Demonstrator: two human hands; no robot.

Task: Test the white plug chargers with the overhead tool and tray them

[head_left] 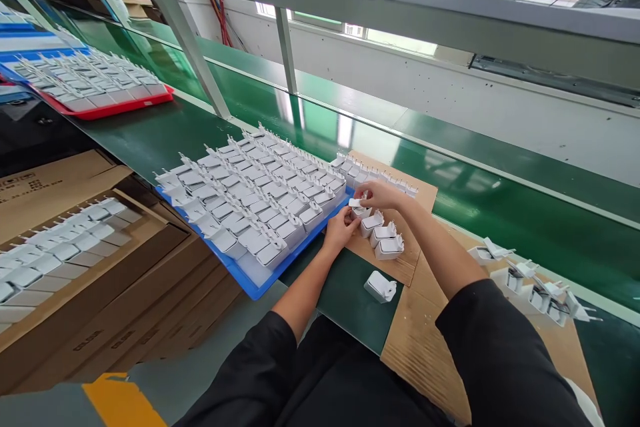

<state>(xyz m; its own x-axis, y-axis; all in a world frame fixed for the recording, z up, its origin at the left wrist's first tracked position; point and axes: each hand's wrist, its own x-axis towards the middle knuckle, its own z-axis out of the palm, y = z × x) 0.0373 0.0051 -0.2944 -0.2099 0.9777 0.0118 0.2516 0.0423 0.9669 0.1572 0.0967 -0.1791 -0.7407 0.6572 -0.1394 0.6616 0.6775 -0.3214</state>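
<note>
Both my hands meet at a white plug adapter (359, 210) beside the right edge of the blue tray. My left hand (340, 230) closes its fingers on the adapter's lower side. From above, my right hand (379, 195) pinches the adapter's top; its fingertips are partly hidden. A short row of similar adapters (384, 232) stands on the cardboard just below my right hand. Behind that hand runs another row of adapters (400, 183). Many more white adapters (260, 197) with upright prongs fill the blue tray (260, 290). One single adapter (380, 287) rests on the green bench nearer my body.
More white adapter parts (543, 287) lie on cardboard (425, 333) at the right. A red tray (125, 105) of adapters is at the far left. Open cardboard boxes (145, 267) stand left of the bench. A metal frame (185, 33) rises behind the bench.
</note>
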